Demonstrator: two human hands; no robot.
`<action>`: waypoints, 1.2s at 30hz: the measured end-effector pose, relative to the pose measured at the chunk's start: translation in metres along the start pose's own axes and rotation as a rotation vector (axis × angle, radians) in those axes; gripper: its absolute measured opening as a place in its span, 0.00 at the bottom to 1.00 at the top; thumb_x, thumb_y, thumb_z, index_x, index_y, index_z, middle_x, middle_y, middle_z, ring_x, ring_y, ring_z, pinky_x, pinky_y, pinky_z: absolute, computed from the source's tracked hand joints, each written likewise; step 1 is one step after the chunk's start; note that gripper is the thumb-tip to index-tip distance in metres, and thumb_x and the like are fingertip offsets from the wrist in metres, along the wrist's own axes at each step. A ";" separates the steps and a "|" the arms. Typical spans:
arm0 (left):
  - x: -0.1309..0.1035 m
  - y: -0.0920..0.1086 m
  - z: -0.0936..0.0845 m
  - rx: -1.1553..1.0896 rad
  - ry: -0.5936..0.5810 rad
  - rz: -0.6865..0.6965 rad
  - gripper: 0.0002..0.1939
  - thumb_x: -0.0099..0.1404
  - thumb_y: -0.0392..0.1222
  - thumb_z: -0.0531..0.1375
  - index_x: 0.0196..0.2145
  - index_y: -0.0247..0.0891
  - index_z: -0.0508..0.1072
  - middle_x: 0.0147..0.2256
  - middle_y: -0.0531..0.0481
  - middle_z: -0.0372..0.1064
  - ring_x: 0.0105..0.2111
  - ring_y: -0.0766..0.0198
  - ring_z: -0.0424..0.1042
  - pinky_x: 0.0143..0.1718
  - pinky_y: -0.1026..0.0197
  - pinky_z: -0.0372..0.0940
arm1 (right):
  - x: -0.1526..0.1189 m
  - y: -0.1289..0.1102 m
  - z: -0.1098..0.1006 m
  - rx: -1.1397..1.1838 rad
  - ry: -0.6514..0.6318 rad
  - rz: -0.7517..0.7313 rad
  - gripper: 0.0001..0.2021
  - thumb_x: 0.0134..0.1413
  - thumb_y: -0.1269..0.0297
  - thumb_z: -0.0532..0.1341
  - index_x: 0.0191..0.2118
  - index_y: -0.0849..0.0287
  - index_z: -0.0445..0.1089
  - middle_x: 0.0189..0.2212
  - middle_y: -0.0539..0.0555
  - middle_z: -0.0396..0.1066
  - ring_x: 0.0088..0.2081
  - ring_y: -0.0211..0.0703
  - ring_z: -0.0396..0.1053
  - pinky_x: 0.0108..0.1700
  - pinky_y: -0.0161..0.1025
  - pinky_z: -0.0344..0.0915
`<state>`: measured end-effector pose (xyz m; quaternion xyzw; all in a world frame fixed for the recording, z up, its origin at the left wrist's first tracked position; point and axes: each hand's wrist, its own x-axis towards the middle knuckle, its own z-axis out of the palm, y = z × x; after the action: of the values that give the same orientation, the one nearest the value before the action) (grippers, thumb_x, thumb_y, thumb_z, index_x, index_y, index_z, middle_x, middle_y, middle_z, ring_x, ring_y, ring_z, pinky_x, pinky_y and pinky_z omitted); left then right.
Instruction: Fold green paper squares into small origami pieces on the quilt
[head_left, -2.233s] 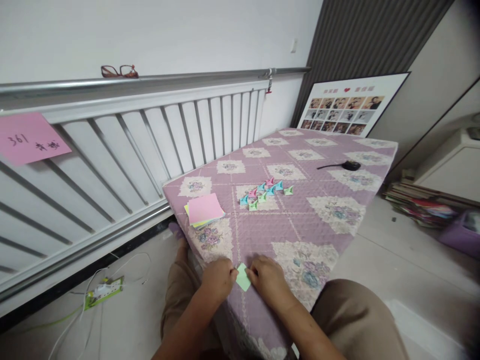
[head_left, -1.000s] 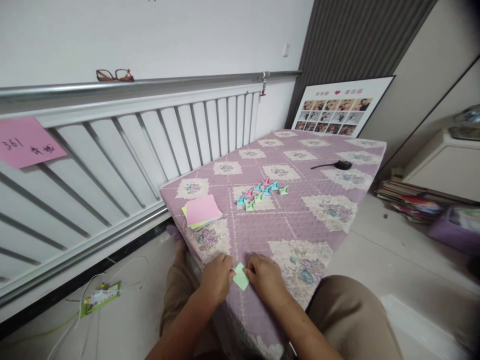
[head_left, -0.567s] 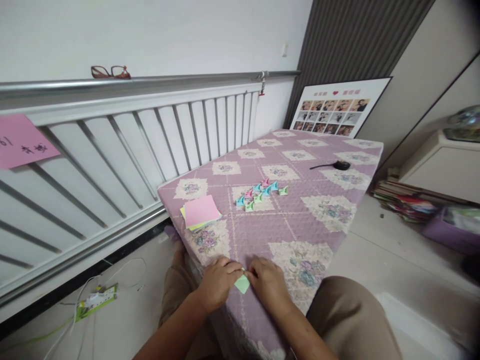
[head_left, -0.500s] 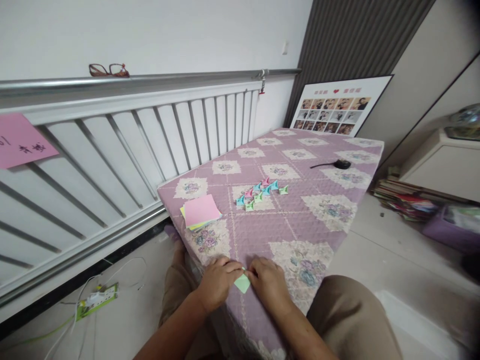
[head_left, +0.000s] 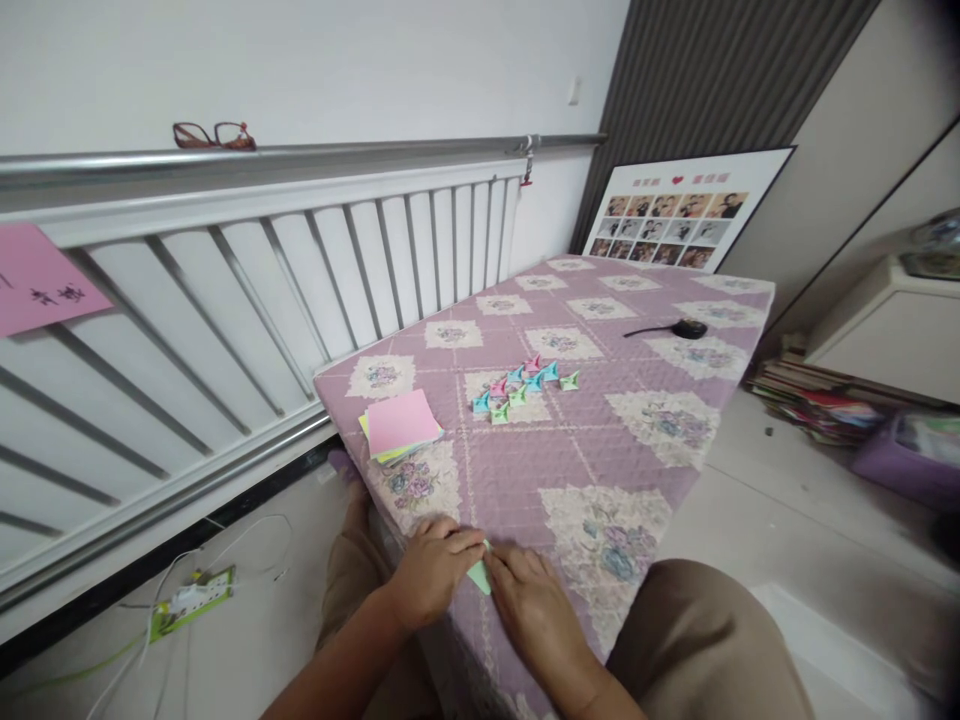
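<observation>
A small folded piece of light green paper point(head_left: 480, 575) lies on the near part of the covered table, between my hands. My left hand point(head_left: 435, 568) holds its left side, fingers pressed together at the upper end. Against the right edge lies my right hand point(head_left: 534, 612), fingers close together and pressing on the paper. The hands hide part of the paper. Farther up the table stand several small folded paper pieces in pink, blue and green, among them a green one point(head_left: 517, 397). To their left is a stack of coloured paper sheets point(head_left: 401, 422), pink on top.
A purple floral tablecloth point(head_left: 510, 470) covers the table. At its far right lies a black object with a strap point(head_left: 688, 329). A white radiator point(head_left: 360, 265) runs along the left side, with glasses point(head_left: 214, 136) on the pipe above. A power strip point(head_left: 193, 603) lies on the floor.
My right hand has moved down along the green paper and lies flatter over its right side. Less of the paper shows, and it looks narrower. My left hand has barely moved.
</observation>
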<state>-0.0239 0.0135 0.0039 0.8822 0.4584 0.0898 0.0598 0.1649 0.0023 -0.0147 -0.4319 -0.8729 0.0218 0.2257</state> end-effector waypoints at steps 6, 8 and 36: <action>-0.012 -0.002 0.001 0.066 0.042 0.104 0.16 0.72 0.41 0.46 0.54 0.41 0.65 0.55 0.50 0.63 0.49 0.59 0.60 0.51 0.54 0.53 | 0.002 -0.002 -0.009 -0.034 -0.137 0.014 0.17 0.55 0.66 0.60 0.52 0.52 0.67 0.46 0.55 0.71 0.45 0.50 0.66 0.47 0.47 0.60; -0.017 -0.001 0.003 0.089 0.060 0.113 0.16 0.72 0.40 0.46 0.54 0.41 0.64 0.54 0.49 0.64 0.49 0.59 0.60 0.51 0.54 0.53 | 0.002 -0.001 -0.009 -0.035 -0.165 0.013 0.17 0.56 0.63 0.60 0.52 0.51 0.67 0.47 0.55 0.71 0.47 0.52 0.66 0.49 0.49 0.60; -0.018 0.004 0.000 -0.152 0.016 -0.151 0.10 0.65 0.39 0.55 0.44 0.43 0.71 0.47 0.51 0.68 0.48 0.58 0.62 0.51 0.55 0.56 | 0.001 0.014 -0.019 0.140 -0.170 0.130 0.36 0.53 0.69 0.59 0.65 0.48 0.44 0.43 0.52 0.74 0.48 0.50 0.65 0.48 0.48 0.56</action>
<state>-0.0312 -0.0038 0.0030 0.8373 0.5160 0.1264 0.1295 0.1830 0.0090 -0.0004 -0.4674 -0.8555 0.1337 0.1784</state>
